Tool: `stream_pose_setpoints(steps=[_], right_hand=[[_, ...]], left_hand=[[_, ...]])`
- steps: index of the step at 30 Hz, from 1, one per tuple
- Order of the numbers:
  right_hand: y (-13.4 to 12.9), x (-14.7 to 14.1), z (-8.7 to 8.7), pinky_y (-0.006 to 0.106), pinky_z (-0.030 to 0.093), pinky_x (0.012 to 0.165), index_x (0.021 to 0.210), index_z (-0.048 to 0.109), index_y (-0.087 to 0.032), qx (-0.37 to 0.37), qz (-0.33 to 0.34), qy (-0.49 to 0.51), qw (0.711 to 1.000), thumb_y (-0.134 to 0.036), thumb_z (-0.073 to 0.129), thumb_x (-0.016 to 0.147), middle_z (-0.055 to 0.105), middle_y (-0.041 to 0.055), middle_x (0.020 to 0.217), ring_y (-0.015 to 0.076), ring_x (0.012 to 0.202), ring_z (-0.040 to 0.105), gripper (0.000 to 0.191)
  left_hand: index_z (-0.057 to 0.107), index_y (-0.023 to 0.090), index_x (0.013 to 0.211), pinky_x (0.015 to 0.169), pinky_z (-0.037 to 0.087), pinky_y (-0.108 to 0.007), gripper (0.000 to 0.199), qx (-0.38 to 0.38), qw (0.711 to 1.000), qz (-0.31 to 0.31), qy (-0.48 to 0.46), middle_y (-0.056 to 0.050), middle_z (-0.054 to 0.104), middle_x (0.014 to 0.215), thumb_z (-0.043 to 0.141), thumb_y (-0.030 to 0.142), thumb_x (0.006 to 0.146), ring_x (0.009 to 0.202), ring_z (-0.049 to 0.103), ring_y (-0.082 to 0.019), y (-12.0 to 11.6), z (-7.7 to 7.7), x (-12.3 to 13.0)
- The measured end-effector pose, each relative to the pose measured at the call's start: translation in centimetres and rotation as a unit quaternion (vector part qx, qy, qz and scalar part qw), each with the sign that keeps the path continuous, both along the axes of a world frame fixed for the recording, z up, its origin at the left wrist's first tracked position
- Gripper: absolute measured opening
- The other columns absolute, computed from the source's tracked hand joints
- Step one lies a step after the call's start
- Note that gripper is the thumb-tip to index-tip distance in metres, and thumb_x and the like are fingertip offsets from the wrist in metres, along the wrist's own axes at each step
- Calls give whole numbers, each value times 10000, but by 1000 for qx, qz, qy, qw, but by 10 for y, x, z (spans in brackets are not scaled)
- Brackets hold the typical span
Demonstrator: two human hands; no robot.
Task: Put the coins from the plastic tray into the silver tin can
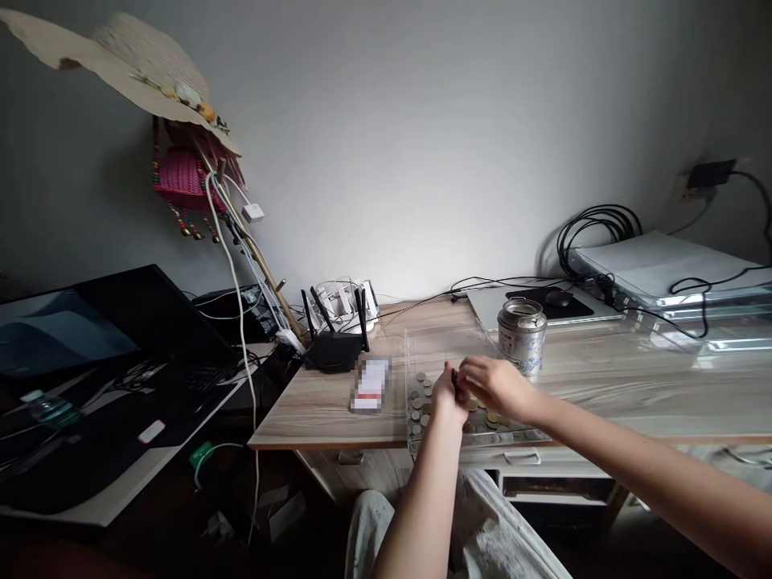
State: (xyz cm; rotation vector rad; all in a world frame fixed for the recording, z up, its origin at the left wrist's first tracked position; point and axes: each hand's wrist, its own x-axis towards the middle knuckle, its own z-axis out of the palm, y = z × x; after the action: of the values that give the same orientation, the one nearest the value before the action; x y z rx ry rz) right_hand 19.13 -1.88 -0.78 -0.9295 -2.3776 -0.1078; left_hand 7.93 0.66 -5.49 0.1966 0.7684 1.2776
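My left hand (449,396) and my right hand (498,388) meet over a clear plastic tray (443,342). The fingers of both are closed and come together around a small dark patch that I cannot make out. Below them, several coins (416,404) lie spread in the tray, silver ones at the left and some yellowish ones (493,419) under my right hand. Part of the tray is hidden behind my hands. Just beyond my right hand stands a metal tin (522,336) with a floral pattern and a round top.
Left of the tray lies a blurred-out phone-like rectangle (370,384), with a black router (335,351) behind it. A laptop (546,304) with a mouse (558,298) on a black pad lies behind the tin. Clear drawers (712,310) and cables are at right, an open laptop (90,330) at left.
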Motion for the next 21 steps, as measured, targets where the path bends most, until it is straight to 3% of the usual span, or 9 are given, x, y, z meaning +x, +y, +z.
stream_pose_setpoints(steps=[2, 4, 6, 8, 13, 17, 20, 21], right_hand=[[13, 19, 20, 229, 382, 558, 790, 576, -182, -4, -73, 84, 994, -302, 390, 817, 592, 48, 744, 124, 639, 518, 223], [32, 45, 42, 248, 375, 537, 770, 592, -198, -6, -190, 126, 974, -356, 435, 785, 602, 46, 709, 138, 604, 517, 223], [53, 70, 60, 278, 360, 517, 758, 609, -208, -32, -315, 106, 943, -386, 481, 742, 604, 62, 689, 171, 599, 517, 220], [71, 90, 69, 301, 358, 514, 689, 613, -195, -74, -363, 70, 926, -354, 536, 695, 600, 84, 677, 195, 601, 518, 177], [92, 101, 64, 339, 375, 537, 566, 598, -169, -128, -369, 23, 920, -227, 606, 600, 582, 111, 650, 217, 608, 522, 68], [77, 80, 59, 313, 369, 534, 666, 617, -180, -55, -358, 29, 932, -263, 548, 660, 604, 107, 682, 211, 620, 527, 108], [52, 50, 43, 250, 367, 532, 777, 620, -229, -25, -265, 16, 964, -291, 473, 729, 627, 47, 768, 161, 651, 537, 167], [43, 40, 35, 233, 365, 522, 788, 624, -235, -49, -194, -7, 980, -298, 472, 732, 626, 36, 785, 143, 640, 540, 174]], left_hand=[[387, 143, 547, 277, 173, -114, 298, 3, 1000, 1, 3, 64, 329, 439, 484, 288, 789, 308, 279, -9, -1, 1, 0], [432, 134, 580, 313, 277, -108, 243, 1, 1000, -1, -3, 38, 397, 466, 456, 229, 802, 345, 374, -23, -3, 2, 0], [484, 117, 627, 403, 404, -140, 182, -5, 1000, -8, -8, -8, 480, 516, 427, 157, 795, 429, 490, -58, -4, 3, 0], [526, 92, 693, 509, 480, -198, 139, -3, 1000, -24, -15, -68, 551, 598, 415, 119, 773, 554, 579, -113, -5, 4, 0], [539, 62, 814, 584, 508, -274, 164, 13, 999, -34, -18, -168, 604, 765, 402, 110, 737, 715, 622, -200, -6, 4, -1], [530, 56, 832, 598, 506, -298, 190, 18, 999, -35, -21, -191, 601, 793, 383, 104, 723, 740, 622, -220, -6, 2, -1], [533, 59, 791, 612, 504, -306, 203, 20, 998, -40, -39, -188, 593, 779, 382, 192, 760, 727, 619, -216, -5, 1, -1], [535, 63, 770, 607, 503, -304, 225, 19, 998, -39, -45, -178, 590, 754, 378, 224, 772, 708, 616, -209, -5, 2, -1]])
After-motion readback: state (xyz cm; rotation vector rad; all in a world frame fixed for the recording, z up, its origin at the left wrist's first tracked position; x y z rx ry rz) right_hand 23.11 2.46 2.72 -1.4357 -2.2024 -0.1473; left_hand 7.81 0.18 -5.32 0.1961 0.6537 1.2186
